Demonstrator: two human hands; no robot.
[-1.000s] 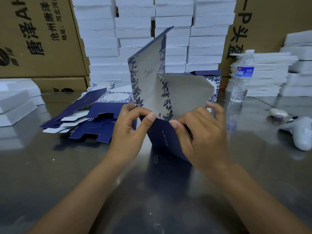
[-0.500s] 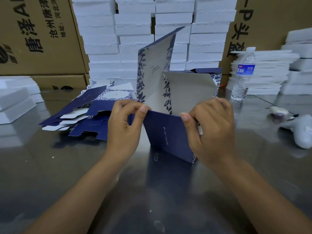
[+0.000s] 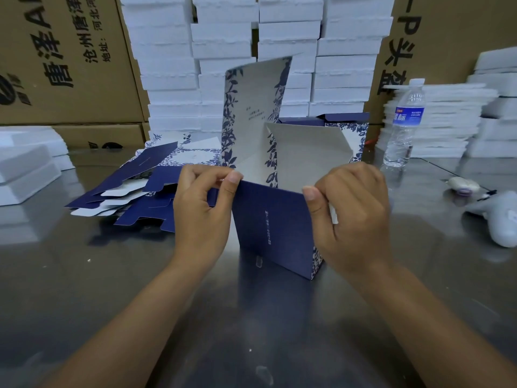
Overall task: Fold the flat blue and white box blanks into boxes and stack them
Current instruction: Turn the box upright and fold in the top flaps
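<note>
Centre of frame: a half-formed box (image 3: 274, 225) of thin matte card stands on my table (image 3: 84, 289), whose grey metal top is glossy and mirrors the card. The box's near panel is plain navy with one fine line of pale print. Its inner faces are off-white, and a tall flap rising toward upper centre carries a blue leaf border. A second off-white flap with clipped corners leans across the opening.

My left hand (image 3: 201, 208) pinches the near panel's upper left corner between thumb and curled forefinger. My right hand (image 3: 352, 217) pinches the upper right corner likewise, thumb on the navy face, the other fingers curled behind it.

Left of centre, just beside my left hand, lies a loose fan of flat blanks (image 3: 131, 189), navy with white tabs. Upper centre: columns of white foam slabs (image 3: 223, 37) with rough edges. Upper left: brown corrugated cartons (image 3: 64, 65) with black print. Right: a clear plastic water bottle (image 3: 404, 127) with a blue label, and a smooth white handheld device (image 3: 498, 219).
</note>
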